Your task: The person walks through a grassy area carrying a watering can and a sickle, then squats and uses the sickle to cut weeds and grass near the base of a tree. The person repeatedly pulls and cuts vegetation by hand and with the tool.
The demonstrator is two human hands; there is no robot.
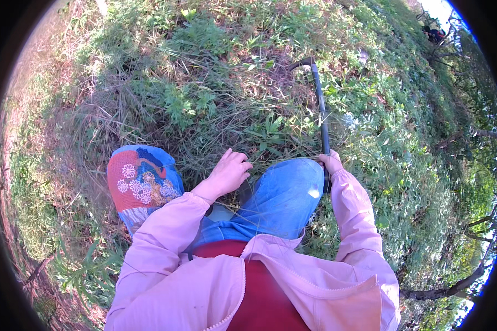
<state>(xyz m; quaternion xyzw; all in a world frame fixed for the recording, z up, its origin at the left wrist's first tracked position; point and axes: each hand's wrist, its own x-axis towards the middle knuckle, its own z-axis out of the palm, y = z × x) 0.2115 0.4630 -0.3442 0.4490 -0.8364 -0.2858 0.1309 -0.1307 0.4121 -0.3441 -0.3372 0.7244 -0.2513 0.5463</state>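
My right hand (331, 162) is closed around the dark handle of a sickle (323, 120), just outside my right knee. The handle runs forward over the weeds, and its dark curved blade (302, 63) hooks to the left at the far end. Between my knees is my left hand (230, 170), back upward with the fingers loosely bent. Its palm is hidden, so whether it grips any stems cannot be seen. Long thin grass (215, 136) lies tangled just beyond it, and a few stems cross my right knee.
My bent knees in blue jeans (285, 186) flank the left hand. Leafy green weeds (182, 103) and dry grass cover the ground ahead. A bare branch (443, 293) and trees line the right side. A small dark and red object (434, 35) sits far off at upper right.
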